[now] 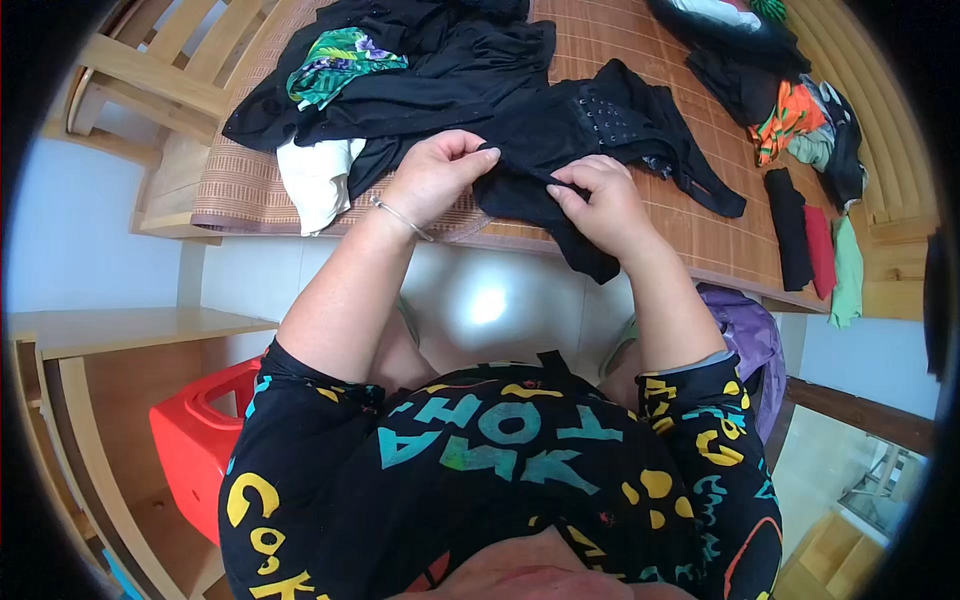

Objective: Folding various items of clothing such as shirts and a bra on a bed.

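A black garment [545,130] with eyelets and lacing on its front lies over the edge of the bed mat, one part hanging down past the edge. My left hand [440,175] pinches its near edge between thumb and fingers. On the other side my right hand [605,205] grips the same cloth, thumb on top. Between both hands the fabric is drawn into a fold. Whether it is a top or a dress I cannot tell. Behind my left hand spreads a heap of black clothes [440,70], with a green floral cloth [345,65] on it.
A white cloth [318,180] hangs over the mat [245,185] at the left. Folded black, red and green pieces [820,250] lie at the right edge, below an orange patterned cloth [790,120]. A red plastic stool [190,450] stands at lower left, beside a wooden cabinet [130,400].
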`<state>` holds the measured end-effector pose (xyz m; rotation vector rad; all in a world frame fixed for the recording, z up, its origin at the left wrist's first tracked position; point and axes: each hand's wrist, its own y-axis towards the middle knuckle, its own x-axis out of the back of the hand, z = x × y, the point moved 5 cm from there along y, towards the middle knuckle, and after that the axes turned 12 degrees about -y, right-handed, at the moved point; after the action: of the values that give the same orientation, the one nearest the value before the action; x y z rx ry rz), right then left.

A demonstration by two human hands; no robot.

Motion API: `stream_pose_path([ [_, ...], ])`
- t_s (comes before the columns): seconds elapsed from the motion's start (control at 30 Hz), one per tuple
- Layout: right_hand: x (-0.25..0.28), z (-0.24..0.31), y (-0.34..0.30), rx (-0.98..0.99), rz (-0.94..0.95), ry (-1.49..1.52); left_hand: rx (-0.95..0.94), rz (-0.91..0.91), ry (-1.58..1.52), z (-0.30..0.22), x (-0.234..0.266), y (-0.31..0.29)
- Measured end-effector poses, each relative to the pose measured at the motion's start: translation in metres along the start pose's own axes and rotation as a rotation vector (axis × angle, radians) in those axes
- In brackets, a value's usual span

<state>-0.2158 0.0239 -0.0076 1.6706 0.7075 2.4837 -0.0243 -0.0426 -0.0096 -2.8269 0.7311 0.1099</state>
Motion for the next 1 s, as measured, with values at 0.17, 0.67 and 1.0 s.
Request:
stream_pose_path([
  [0.17, -0.001, -0.014, 0.0, -0.237, 0.122, 0.481, -0.08, -0.127, 0.184, 0.012, 0.005, 0.01],
  [0.67, -0.003, -0.018, -0.005, -0.473, 0.259, 0.939, -0.667, -0.185, 0.594, -0.041, -0.032, -0.024],
  [1.0, -0.007, -0.009, -0.001, -0.329, 0.198, 0.744, -0.843, -0.085, 0.748, -0.023, -0.062, -0.027],
])
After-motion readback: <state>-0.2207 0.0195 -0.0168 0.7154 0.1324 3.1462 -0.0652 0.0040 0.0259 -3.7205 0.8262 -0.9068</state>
